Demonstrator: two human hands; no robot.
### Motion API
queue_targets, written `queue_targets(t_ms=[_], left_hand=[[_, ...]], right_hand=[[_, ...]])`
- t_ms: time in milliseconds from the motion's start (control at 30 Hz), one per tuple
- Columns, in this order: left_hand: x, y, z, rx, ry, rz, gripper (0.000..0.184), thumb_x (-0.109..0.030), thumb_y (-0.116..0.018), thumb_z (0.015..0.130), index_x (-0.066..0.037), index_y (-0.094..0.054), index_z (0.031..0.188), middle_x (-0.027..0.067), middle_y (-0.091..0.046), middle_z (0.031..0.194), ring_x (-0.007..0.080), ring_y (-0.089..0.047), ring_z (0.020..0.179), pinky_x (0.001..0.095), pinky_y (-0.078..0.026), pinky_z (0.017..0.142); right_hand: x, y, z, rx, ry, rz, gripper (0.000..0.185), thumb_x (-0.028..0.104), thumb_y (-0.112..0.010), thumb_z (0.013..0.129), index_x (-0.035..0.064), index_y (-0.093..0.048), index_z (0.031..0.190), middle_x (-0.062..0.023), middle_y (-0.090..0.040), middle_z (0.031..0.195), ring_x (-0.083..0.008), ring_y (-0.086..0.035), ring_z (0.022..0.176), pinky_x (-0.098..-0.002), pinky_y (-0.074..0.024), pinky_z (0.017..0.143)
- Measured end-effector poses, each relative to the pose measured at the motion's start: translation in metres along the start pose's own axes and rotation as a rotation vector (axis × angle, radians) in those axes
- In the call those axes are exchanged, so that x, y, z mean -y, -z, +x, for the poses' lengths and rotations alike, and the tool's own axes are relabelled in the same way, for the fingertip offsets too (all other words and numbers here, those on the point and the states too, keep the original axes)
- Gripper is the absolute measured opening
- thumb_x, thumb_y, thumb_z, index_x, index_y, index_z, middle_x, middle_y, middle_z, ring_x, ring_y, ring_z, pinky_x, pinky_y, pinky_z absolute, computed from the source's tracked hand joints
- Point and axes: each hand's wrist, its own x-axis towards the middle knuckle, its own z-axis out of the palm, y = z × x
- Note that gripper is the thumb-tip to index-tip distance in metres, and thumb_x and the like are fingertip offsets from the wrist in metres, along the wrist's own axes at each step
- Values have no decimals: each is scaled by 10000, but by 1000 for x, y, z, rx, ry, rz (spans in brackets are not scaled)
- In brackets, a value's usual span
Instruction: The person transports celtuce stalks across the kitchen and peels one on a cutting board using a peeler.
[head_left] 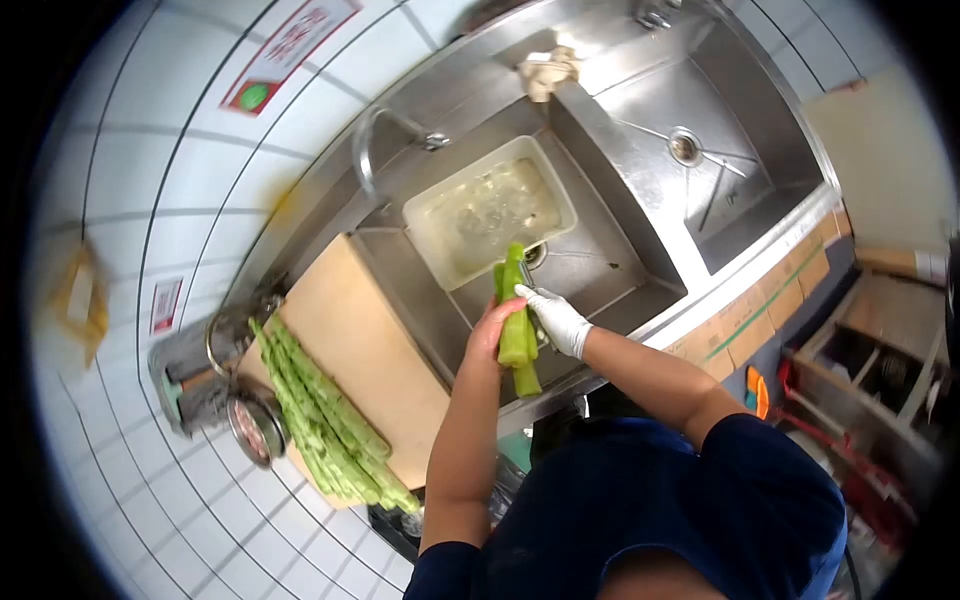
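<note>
Stalks (517,338): in the head view, a few thick green lengths are standing tilted just below the middle of the frame, in the person's hands, over the near side of the sink.
Left hand (488,335): bare, it is coming up from the bottom of the frame and closing around the stalks from their left side, gripping them.
Right hand (560,318): wearing a white glove, it is reaching in from the lower right with bent fingers, the thumb lying against or just beside the stalks; whether it is gripping them or a tool, I cannot tell.
Slim grey thing (526,272): it is showing by the right fingertips, too small to name.
Tub (466,175): pale and rectangular, it is sitting in the sink basin (612,235) at the centre of the frame, holding water.
Board (350,330): it is lying left of the basin, at centre left of the frame.
Bundle of long stalks (320,425): it is lying along the board's outer edge, lower left.
Metal bowl (256,432): it is sitting just beside that bundle, farther left.
Faucet (364,155): it is arching at upper left of centre.
Cloth (548,72): beige, it is lying crumpled at upper centre.
Second basin (650,90): it is filling the upper right.
</note>
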Motion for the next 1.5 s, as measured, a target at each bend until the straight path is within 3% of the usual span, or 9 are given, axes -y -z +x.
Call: queue_targets(t_ms=[133,300,433,767,867,1100,1200,1400,1500], left_hand=[[-36,-25,-75,-1,-271,-28,875,-175,-785,843,-145,-356,1605,109,-626,1303,240,-657,1051,372,-570,825],[-26,-30,-106,-88,-760,-97,950,-76,-797,841,-111,-280,1638,130,-609,1360,250,-651,1125,356,-557,931],[47,25,-17,120,48,-637,812,-165,-777,859,-101,-373,1561,127,-657,1154,255,-687,973,412,-601,772],[-53,2,-218,-442,-1276,-340,1001,-34,-787,817,-83,-225,1645,126,-593,1360,217,-631,1134,349,-557,906],[-12,50,-192,-289,-615,-753,835,-14,-746,830,-62,-342,1560,137,-653,1184,245,-676,1005,380,-586,859],[35,42,-337,-660,-1242,-710,957,2,-753,801,19,-229,1601,185,-664,1184,260,-688,950,374,-591,827],[99,35,-395,-1074,-1490,-415,1033,13,-761,786,8,-169,1632,202,-655,1241,263,-686,959,360,-585,838],[433,17,-333,-808,-974,-1450,323,-48,-712,831,16,-661,1143,168,-715,943,306,-720,770,463,-622,722],[604,-100,-358,-747,-1227,-1807,492,-152,-758,832,-6,-571,1263,167,-698,1034,307,-714,849,473,-626,713]], right_hand=[[29,-32,-37,-25,140,-50,533,380,-725,986,59,-591,1391,10,-635,818,-73,-504,553,-237,-380,455],[47,-46,-47,404,535,-24,373,81,-593,1055,68,-579,1427,-59,-680,1292,-143,-664,1115,-311,-538,985],[16,-36,4,187,-166,-114,348,226,-659,1021,98,-602,1339,-51,-694,1073,-181,-685,908,-334,-587,741],[76,-194,-114,645,378,-210,343,308,-630,1049,58,-629,1284,-55,-707,1053,-167,-699,875,-321,-593,768],[40,-193,-84,583,-65,-462,334,327,-617,1055,60,-644,1253,-40,-704,1030,-144,-693,852,-301,-586,739],[9,-266,-191,863,121,-744,373,341,-590,1059,70,-635,1310,-38,-702,1051,-144,-678,848,-303,-565,691],[-51,-271,-273,1198,379,-676,525,418,-600,1046,34,-566,1403,-115,-696,1192,-228,-702,1020,-390,-600,895],[-311,-119,-249,1100,-782,-1273,401,423,-655,1013,97,-642,1246,-85,-723,1059,-239,-727,894,-380,-620,754],[-419,-13,-363,1142,-812,-1595,445,289,-739,966,85,-607,1339,-53,-705,993,-135,-662,713,-254,-524,544]])
